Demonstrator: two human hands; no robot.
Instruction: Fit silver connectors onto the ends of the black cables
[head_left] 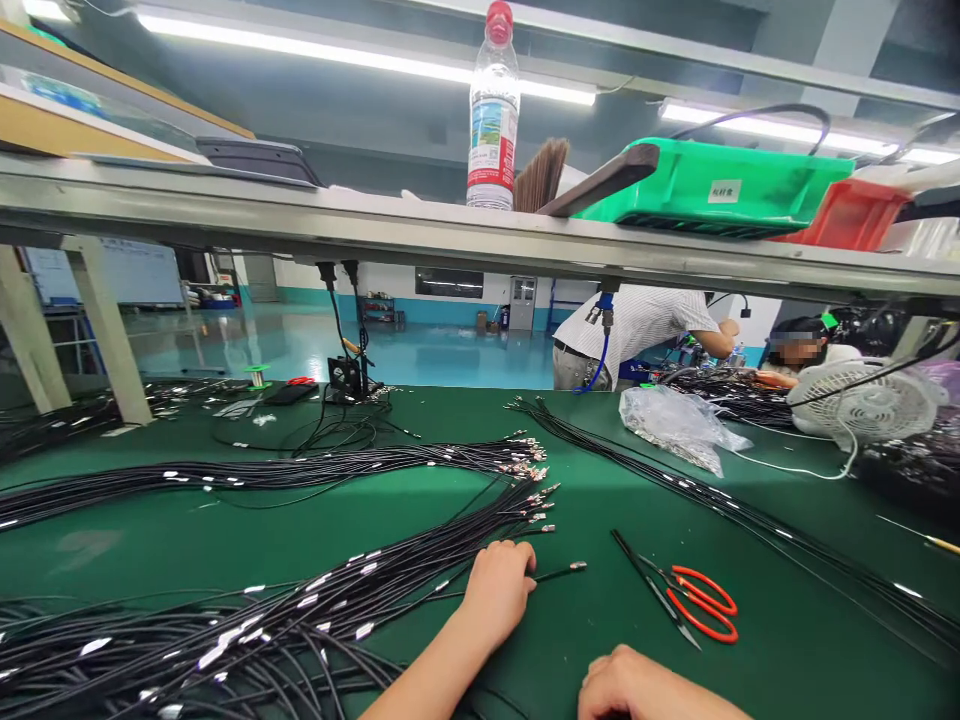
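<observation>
My left hand point(497, 592) is closed over a thin black cable point(556, 573), and the cable's metal-tipped end sticks out to the right of my fingers. Just behind that hand lies a thick bundle of black cables point(390, 567) with white tags and metal connectors on their ends. At the bottom edge, my right hand point(621, 684) rests low with its fingers curled in. Whatever it may hold is hidden. Red-handled scissors point(701, 603) and black tweezers point(628, 548) lie on the green table point(577, 630), to the right of my hands.
A second cable bundle point(300, 470) runs behind, and another point(720, 500) slants along the right. A plastic bag point(679, 425) and a white fan point(866, 400) stand at the back right. Overhead, a shelf point(375, 222) carries a bottle point(493, 125) and green bin point(727, 185). Two people work beyond.
</observation>
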